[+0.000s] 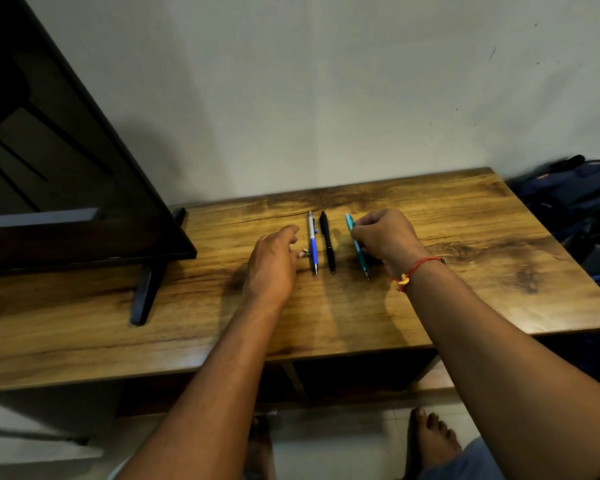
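Counter (465,237): wood-grain top, set against the wall; carries everything listed below.

TV (66,168): dark screen, far left of the counter, standing on a slanted foot (146,296).

Bag (568,192): dark blue, slumped beyond the counter's right end.

Right hand (385,240): red thread (416,268) at the wrist. Fingers curled tight round the teal pen (362,259), apparently to set it straight alongside the others.

Left hand (272,265): back upward, resting low on the counter. Fingers bent toward the blue pen (313,247), tips just beside its barrel; whether they grip it cannot be told. Likely steadying or nudging it into line.

Black pen (327,242): lies untouched between the other two, tip toward the person.

Blue pen: silver upper half with clip, blue grip, fine metal tip. Leftmost of the row, parallel to the black one.

Teal pen: slim, glossy, slightly slanted. Rightmost of the row at mid-counter, a little apart from the black one, its middle hidden by the hand.
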